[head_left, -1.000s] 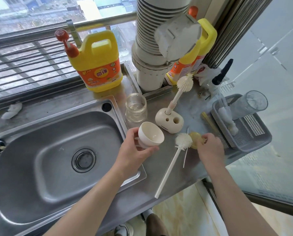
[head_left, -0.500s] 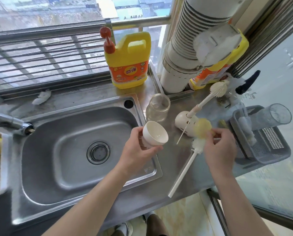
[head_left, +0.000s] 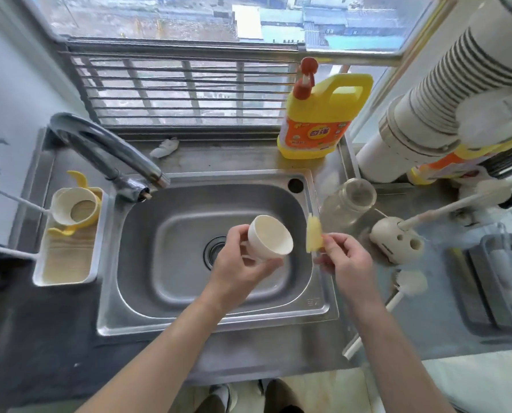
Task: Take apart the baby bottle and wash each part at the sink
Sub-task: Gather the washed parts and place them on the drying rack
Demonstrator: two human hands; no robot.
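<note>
Gripping a cream bottle cap (head_left: 269, 238) round its outside, the left hand (head_left: 242, 263) holds it above the sink (head_left: 135, 263), with its pale interior tilted up toward the right hand (head_left: 348, 259). The right hand pinches a small yellow sponge brush (head_left: 313, 234) between thumb and fingertips. The sponge head stands upright just beside the cap's rim and does not touch it.

Beyond the right hand, the glass bottle (head_left: 348, 204) stands open-mouthed on the counter (head_left: 427, 332), see-through from top to bottom. Further out on that hand's right, a cream brush holder (head_left: 396, 241) has one white brush (head_left: 457, 201) slanting out of its top. A long-handled brush (head_left: 409, 283) lies flat on the steel just past the right wrist.

Well off to the left hand's outer side, a shallow tray (head_left: 67, 263) holds the bottle's cream collar ring (head_left: 76, 208) with yellow handles. A grey basket (head_left: 484, 296), far right of the right hand, holds something white, too blurred to name.
</note>
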